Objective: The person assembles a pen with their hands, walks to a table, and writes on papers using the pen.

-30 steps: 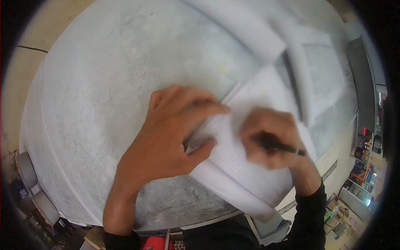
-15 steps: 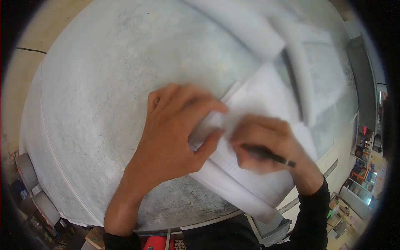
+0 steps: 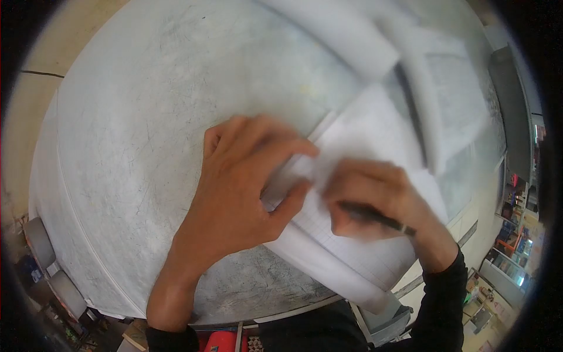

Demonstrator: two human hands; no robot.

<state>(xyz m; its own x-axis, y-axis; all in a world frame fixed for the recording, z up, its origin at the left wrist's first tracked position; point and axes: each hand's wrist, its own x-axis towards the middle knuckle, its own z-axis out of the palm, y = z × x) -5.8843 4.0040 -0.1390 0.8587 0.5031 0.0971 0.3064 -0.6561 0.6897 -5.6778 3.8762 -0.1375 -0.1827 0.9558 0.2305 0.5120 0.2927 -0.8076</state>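
Under both hands lies an open notebook (image 3: 358,252) with ruled pages, its near edge curling up. My right hand (image 3: 375,199) is closed around a dark pen (image 3: 381,218) over the page; the fingertips and the pen's tip are blurred. At the notebook's left edge rests my left hand (image 3: 246,182), its thumb and forefinger spread apart on the paper and the other fingers curled. It holds nothing that I can see.
More white paper (image 3: 451,100), partly rolled or curled, lies at the upper right of the scuffed grey table (image 3: 135,146). A red object (image 3: 221,341) shows below the table's near edge. Grey chairs (image 3: 40,240) stand at the left.
My right hand has shifted left across the page with the pen, mostly in the first half second. My left hand has moved very slightly, its thumb a little farther right.
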